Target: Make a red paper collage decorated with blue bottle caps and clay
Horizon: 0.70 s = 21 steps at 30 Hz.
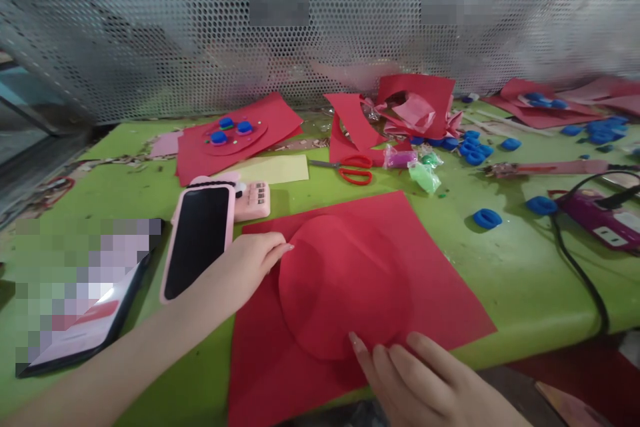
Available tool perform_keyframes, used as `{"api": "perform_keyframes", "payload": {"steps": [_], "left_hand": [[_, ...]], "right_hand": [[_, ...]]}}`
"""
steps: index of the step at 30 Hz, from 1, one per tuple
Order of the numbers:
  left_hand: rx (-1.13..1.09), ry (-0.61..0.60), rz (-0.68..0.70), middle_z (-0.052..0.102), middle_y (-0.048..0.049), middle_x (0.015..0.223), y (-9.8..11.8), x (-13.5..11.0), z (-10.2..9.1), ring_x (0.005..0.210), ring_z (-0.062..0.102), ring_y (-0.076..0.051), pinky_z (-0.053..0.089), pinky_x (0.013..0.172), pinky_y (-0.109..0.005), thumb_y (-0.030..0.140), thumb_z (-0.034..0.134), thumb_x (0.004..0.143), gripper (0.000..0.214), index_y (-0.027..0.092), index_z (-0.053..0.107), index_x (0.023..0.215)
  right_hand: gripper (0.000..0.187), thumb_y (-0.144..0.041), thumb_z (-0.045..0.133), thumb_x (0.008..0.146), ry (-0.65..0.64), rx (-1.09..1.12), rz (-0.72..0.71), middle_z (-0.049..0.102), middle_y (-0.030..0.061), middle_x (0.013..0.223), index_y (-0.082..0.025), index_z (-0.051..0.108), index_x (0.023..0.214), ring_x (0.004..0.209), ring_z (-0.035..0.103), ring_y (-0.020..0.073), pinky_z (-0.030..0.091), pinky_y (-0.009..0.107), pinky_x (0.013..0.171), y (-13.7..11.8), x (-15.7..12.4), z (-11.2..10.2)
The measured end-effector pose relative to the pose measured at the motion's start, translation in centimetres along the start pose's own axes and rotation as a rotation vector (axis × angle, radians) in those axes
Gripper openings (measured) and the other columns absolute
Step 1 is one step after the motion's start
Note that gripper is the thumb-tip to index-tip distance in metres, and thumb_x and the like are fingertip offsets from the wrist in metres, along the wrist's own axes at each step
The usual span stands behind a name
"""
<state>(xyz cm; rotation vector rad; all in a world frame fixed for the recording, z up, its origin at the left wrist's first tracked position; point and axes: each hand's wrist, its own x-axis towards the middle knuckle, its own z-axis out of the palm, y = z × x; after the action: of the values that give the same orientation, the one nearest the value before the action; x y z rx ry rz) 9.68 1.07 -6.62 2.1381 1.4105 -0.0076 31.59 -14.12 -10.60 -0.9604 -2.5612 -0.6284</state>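
A red paper circle (340, 280) lies on a larger red paper sheet (450, 307), its edge slightly raised from the sheet. My left hand (260, 257) is closed at the circle's upper left edge, thumb and fingers pinching it. At the lower edge, my right hand (420, 373) has its fingers apart, with the fingertips resting on or just by the circle and the sheet; it grips nothing that shows. Red-handled scissors (357, 170) lie beyond the sheet. A phone in a pink case (203, 237) is beside my left forearm.
A tablet (100, 313) lies at the left. Behind are a red sheet with blue pieces (225, 137), a yellow paper strip (275, 169), cut red scraps (355, 123) and bagged clay (425, 175). Blue rings (487, 218), a pink glue gun (550, 168) and a purple power strip (595, 217) lie right.
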Motion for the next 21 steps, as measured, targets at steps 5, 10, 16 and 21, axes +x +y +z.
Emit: {"api": "perform_keyframes", "payload": {"steps": [5,10,16,21], "left_hand": [[-0.015,0.007,-0.003,0.041,0.0062,0.051,0.1,-0.1,-0.1,0.048,0.043,-0.012,0.029,0.053,-0.026,0.040,0.033,0.088,0.033,0.022,0.045,0.064],[-0.024,0.017,-0.035,0.041,0.0063,0.048,0.3,-0.2,-0.2,0.043,0.042,-0.011,0.028,0.049,-0.025,0.042,0.035,0.087,0.033,0.022,0.047,0.064],[-0.025,0.007,-0.090,0.042,0.0065,0.048,0.4,-0.1,-0.2,0.035,0.039,-0.009,0.026,0.043,-0.024,0.044,0.035,0.086,0.033,0.022,0.047,0.064],[-0.012,-0.001,-0.123,0.041,0.0070,0.048,0.1,0.1,-0.1,0.033,0.038,-0.008,0.027,0.042,-0.023,0.045,0.036,0.086,0.033,0.022,0.042,0.064]], "right_hand": [[0.034,-0.005,0.034,0.091,0.107,0.104,0.197,0.065,0.0010,0.083,-0.014,0.065,0.103,0.079,0.049,0.0153,0.040,0.035,0.077,2.2,-1.3,-1.1],[0.029,0.000,0.050,0.080,0.198,0.057,0.388,0.059,0.0104,0.087,-0.010,0.060,0.106,0.079,0.053,0.0218,0.044,0.038,0.070,5.6,-3.2,-1.6],[0.037,0.001,0.053,0.077,0.292,0.081,0.568,0.060,0.0080,0.087,-0.018,0.060,0.108,0.076,0.057,0.0218,0.046,0.038,0.070,7.2,-4.2,-1.5],[0.029,-0.005,0.050,0.083,0.143,0.196,0.596,0.059,0.0092,0.093,-0.017,0.058,0.108,0.086,0.056,0.0221,0.046,0.038,0.077,6.9,-3.3,-0.9]]}}
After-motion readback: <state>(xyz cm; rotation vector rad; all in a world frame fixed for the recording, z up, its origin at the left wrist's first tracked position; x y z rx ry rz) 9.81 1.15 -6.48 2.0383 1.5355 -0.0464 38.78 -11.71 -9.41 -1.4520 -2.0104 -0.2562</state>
